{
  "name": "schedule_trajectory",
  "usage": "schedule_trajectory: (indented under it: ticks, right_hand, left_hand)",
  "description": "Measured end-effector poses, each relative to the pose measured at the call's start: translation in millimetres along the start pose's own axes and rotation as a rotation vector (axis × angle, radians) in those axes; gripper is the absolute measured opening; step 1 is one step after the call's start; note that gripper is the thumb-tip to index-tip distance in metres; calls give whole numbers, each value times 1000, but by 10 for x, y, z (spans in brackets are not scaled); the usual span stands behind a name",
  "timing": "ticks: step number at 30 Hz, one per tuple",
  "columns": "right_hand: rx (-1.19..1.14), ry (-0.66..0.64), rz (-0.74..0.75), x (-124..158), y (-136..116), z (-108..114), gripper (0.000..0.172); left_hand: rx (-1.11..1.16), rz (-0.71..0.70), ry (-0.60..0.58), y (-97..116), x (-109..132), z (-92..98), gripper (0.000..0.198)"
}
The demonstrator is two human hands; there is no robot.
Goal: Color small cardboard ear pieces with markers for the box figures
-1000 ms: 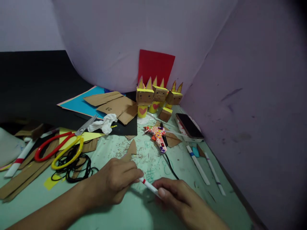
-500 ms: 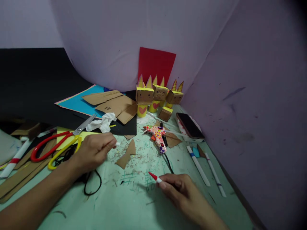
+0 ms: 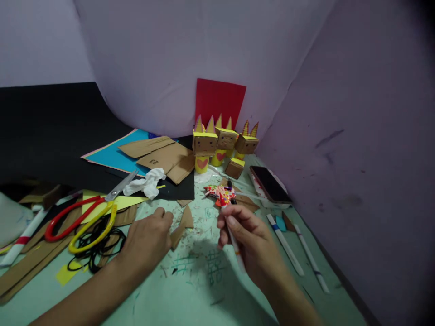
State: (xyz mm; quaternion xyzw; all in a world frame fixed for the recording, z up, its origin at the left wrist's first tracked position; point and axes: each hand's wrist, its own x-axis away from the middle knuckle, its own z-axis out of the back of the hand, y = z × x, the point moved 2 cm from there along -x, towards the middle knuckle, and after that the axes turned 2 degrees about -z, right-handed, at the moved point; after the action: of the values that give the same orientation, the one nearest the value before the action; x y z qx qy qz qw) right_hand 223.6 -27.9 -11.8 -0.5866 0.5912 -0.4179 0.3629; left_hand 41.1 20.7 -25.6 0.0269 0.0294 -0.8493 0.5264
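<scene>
My right hand (image 3: 246, 237) is closed round a white marker with a red tip (image 3: 228, 222), held upright above the green mat (image 3: 190, 290). My left hand (image 3: 147, 237) lies on the mat with its fingers curled, and its fingertips touch a small brown cardboard cut-out (image 3: 181, 224). Whether the marker's cap is still in that hand is hidden. Green scribbles (image 3: 200, 265) mark the mat between my hands. A glue gun with a flowered pattern (image 3: 222, 194) lies just beyond my right hand.
Red and yellow scissors (image 3: 86, 215) and a coil of black cord (image 3: 98, 246) lie left. Cardboard figures with yellow horns (image 3: 222, 142) stand at the back before red paper (image 3: 219, 99). A phone (image 3: 270, 183) and two markers (image 3: 299, 249) lie right, near the wall.
My right hand has lifted the uncapped marker and turned it upright, moving toward the glue gun. My left hand, which had pulled away left, has come back to the cardboard cut-out.
</scene>
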Motion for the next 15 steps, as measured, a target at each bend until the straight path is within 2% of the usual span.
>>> schedule_trajectory:
  ticks: [3, 6, 8, 11, 15]
  right_hand:
    - [-105, 7, -23, -162, 53, -30, 21]
    - [-188, 17, 24, -252, 188, 4, 27]
    - [-179, 52, 49, -260, 277, 37, 32]
    - [-98, 112, 27, -230, 358, 54, 26]
    - [74, 138, 41, -191, 396, 17, 25]
  left_hand:
    - [-60, 86, 60, -87, -25, 20, 27]
    - [79, 93, 95, -121, -15, 38, 29]
    - [192, 52, 29, -77, 19, 28, 27]
    - [249, -6, -127, 23, 81, -9, 21]
    - [362, 46, -157, 62, 100, -45, 11]
